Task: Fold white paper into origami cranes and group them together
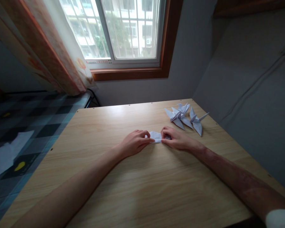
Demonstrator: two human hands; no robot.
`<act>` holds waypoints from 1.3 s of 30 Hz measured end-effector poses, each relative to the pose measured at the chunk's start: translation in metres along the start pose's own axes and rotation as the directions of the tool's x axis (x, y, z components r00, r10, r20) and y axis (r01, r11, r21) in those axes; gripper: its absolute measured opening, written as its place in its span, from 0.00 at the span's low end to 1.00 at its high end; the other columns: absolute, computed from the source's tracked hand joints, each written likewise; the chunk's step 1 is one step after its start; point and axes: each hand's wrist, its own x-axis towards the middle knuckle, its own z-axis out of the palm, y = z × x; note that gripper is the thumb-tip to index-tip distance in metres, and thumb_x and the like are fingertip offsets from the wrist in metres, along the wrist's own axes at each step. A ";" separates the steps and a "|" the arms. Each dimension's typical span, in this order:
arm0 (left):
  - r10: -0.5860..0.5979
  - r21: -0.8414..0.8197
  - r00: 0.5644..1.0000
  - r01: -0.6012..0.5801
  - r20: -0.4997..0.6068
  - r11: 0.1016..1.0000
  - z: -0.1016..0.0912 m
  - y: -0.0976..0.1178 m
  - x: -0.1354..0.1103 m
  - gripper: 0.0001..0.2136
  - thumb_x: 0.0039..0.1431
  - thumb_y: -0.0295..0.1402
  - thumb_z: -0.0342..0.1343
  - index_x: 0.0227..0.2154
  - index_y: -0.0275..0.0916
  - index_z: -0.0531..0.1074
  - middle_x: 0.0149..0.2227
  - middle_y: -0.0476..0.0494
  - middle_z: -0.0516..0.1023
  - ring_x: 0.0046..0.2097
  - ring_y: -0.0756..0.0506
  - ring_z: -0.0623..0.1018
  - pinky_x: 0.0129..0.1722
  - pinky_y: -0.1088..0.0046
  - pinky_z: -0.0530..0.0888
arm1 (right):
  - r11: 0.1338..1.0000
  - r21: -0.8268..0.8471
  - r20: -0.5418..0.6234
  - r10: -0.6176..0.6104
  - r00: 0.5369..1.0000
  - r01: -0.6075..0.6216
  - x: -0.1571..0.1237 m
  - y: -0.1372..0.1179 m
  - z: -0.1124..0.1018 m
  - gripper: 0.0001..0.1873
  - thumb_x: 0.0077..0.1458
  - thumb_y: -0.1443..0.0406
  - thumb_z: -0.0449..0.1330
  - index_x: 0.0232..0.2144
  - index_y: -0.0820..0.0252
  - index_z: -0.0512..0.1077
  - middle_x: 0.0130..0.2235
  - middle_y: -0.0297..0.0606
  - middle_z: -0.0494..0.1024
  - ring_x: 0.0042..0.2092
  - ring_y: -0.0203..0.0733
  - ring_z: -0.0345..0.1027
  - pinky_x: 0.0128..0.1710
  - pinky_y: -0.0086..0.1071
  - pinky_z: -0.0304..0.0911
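Observation:
A small piece of folded white paper (155,136) lies on the wooden table, held from both sides. My left hand (137,141) pinches its left end between thumb and fingers. At the right end, my right hand (174,138) grips the paper with its fingers curled in. Creases show on the part between the hands; both ends are covered by fingers. Just beyond my right hand sit several folded white paper cranes (180,115), some bunched together, with one crane (196,121) slightly apart on the right.
The wooden table (104,126) stands against the wall under a barred window (133,31). To the left is a bed with a checked cover (38,110), with white paper sheets (11,152) on it. A patterned curtain (49,47) hangs beside the window.

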 end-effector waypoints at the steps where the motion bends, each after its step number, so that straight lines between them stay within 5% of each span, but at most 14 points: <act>1: 0.003 -0.001 1.000 -0.003 0.001 1.000 0.000 -0.001 0.000 0.16 0.80 0.35 0.49 0.58 0.50 0.81 0.50 0.41 0.81 0.46 0.45 0.81 0.52 0.65 0.75 | 1.000 0.000 0.005 -0.004 1.000 0.004 0.000 -0.001 -0.001 0.04 0.63 0.67 0.64 0.34 0.58 0.74 0.43 0.39 0.76 0.44 0.44 0.70 0.46 0.36 0.64; 6: -0.023 -0.027 0.999 0.024 0.039 0.999 0.000 -0.001 0.001 0.18 0.80 0.36 0.47 0.59 0.52 0.81 0.52 0.40 0.80 0.48 0.44 0.80 0.55 0.64 0.74 | 1.000 0.008 -0.020 0.022 1.000 -0.021 0.001 -0.001 0.000 0.10 0.67 0.67 0.58 0.31 0.59 0.74 0.41 0.40 0.76 0.45 0.45 0.70 0.49 0.38 0.63; 14: -0.042 -0.046 0.997 0.046 0.072 0.998 0.000 -0.001 0.002 0.18 0.81 0.37 0.46 0.59 0.50 0.81 0.53 0.38 0.80 0.50 0.43 0.80 0.56 0.62 0.73 | 0.997 0.008 -0.173 0.073 0.982 -0.072 0.001 0.002 0.015 0.03 0.60 0.65 0.67 0.35 0.58 0.76 0.38 0.37 0.77 0.40 0.43 0.68 0.42 0.36 0.63; 33: -0.048 -0.054 0.996 0.052 0.080 0.997 -0.004 0.002 0.004 0.18 0.81 0.37 0.46 0.58 0.50 0.81 0.54 0.38 0.79 0.50 0.43 0.80 0.56 0.62 0.73 | 0.991 0.132 0.171 0.004 0.985 -0.027 0.001 0.017 -0.022 0.10 0.61 0.67 0.65 0.45 0.57 0.79 0.46 0.37 0.76 0.48 0.45 0.70 0.52 0.36 0.65; 39: -0.042 -0.065 0.996 0.047 0.075 0.997 -0.004 0.000 0.003 0.17 0.80 0.36 0.47 0.58 0.51 0.81 0.53 0.38 0.79 0.50 0.43 0.80 0.57 0.62 0.74 | 0.991 0.104 0.105 0.074 0.992 -0.085 0.001 0.012 -0.013 0.07 0.63 0.62 0.67 0.42 0.57 0.80 0.44 0.37 0.77 0.45 0.45 0.70 0.48 0.36 0.66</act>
